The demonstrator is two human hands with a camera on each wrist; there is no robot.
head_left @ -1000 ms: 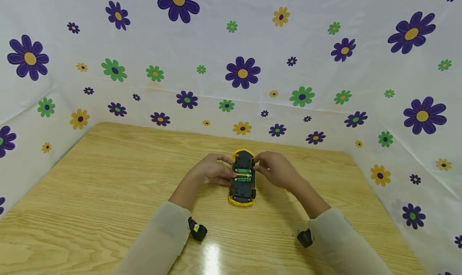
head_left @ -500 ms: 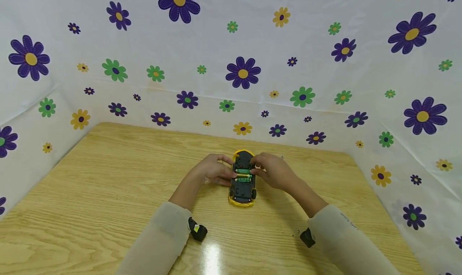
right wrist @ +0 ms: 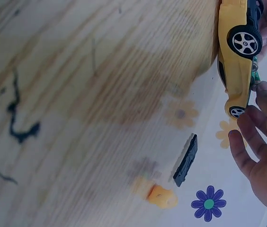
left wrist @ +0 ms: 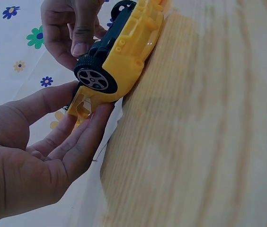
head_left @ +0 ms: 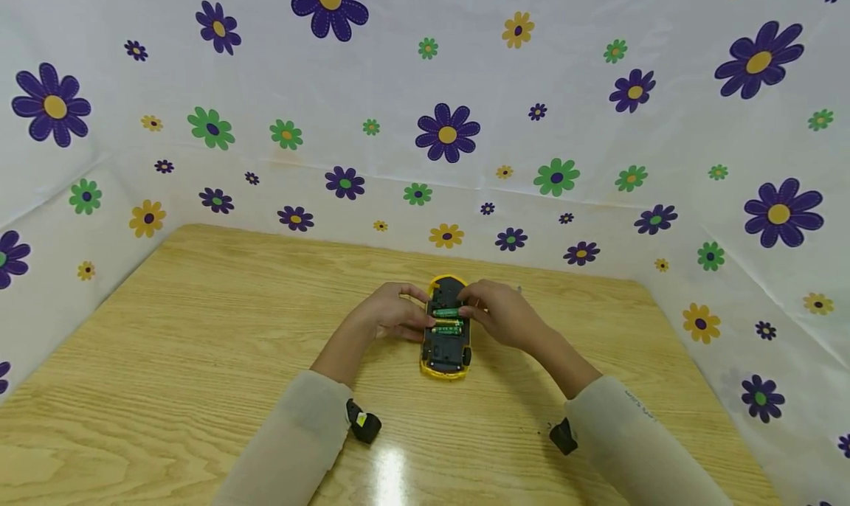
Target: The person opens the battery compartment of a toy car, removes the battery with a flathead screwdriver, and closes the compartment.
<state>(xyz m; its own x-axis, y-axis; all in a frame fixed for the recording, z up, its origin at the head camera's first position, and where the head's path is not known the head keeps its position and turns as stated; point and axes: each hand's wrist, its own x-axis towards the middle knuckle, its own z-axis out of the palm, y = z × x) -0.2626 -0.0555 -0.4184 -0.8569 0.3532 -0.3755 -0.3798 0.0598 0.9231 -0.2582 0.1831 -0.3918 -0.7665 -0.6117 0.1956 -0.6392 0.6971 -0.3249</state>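
Observation:
A yellow toy car [head_left: 446, 357] lies upside down on the table, its black underside up and its battery compartment uncovered. My left hand [head_left: 393, 311] grips the car's left side, with the thumb over the compartment's edge. Several green batteries sit across the compartment. Thumb and fingers of my right hand [head_left: 503, 316] pinch the right end of the farthest battery [head_left: 446, 313], which tilts slightly. In the right wrist view that battery [right wrist: 255, 74] shows its end at the fingertips, beside the wheel [right wrist: 244, 42]. The left wrist view shows the car [left wrist: 124, 66] held at one end.
A thin black plastic piece [right wrist: 185, 161] lies on the wooden table [head_left: 265, 329] beside the right hand, mostly hidden in the head view. Flowered white cloth [head_left: 398, 71] walls the table's back and sides. Black wrist cameras [head_left: 364, 423] are strapped to both sleeves.
My right hand has moved left from the car's side onto the farthest battery, and that battery's right end has risen a little. My left hand and the car stay put.

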